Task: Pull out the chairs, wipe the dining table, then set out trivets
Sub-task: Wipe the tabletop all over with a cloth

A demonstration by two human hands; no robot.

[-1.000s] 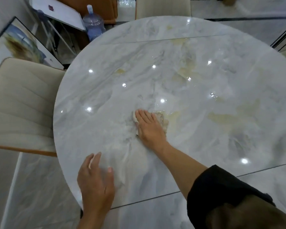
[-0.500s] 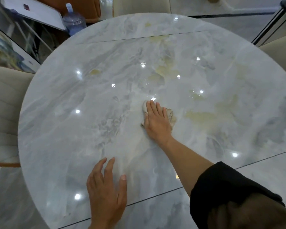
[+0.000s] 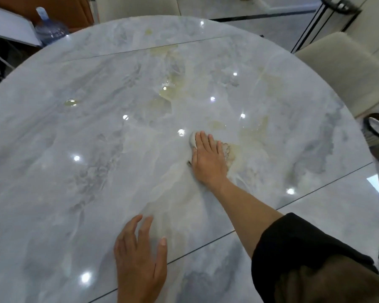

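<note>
**Right hand flat on cloth, mid-table**

Head view. Round marble-look dining table (image 3: 74, 171) fills the frame; glossy, ceiling lights reflected as bright spots. Yellowish smears (image 3: 169, 92) run from the far centre toward the right hand.

Right hand (image 3: 208, 158) lies palm-down near the table's centre, fingers (image 3: 202, 142) straight and close together, pressing a pale cloth (image 3: 192, 141) against the top. Cloth mostly covered; a rounded edge shows just left of the fingertips and a ragged edge to the right of the hand. Not a grip: the hand is flat, nothing curled around the cloth. Black sleeve (image 3: 293, 248) at the upper arm.

Left hand (image 3: 140, 263) rests at the near edge, palm down, fingers spread and slightly lifted, thumb out to the right. It has hold of nothing.

One beige chair (image 3: 348, 68) stands apart from the table on the right; another chair back (image 3: 138, 6) shows at the far edge. Blue water bottle (image 3: 50, 29) on the floor, upper left. No trivets in view.
</note>
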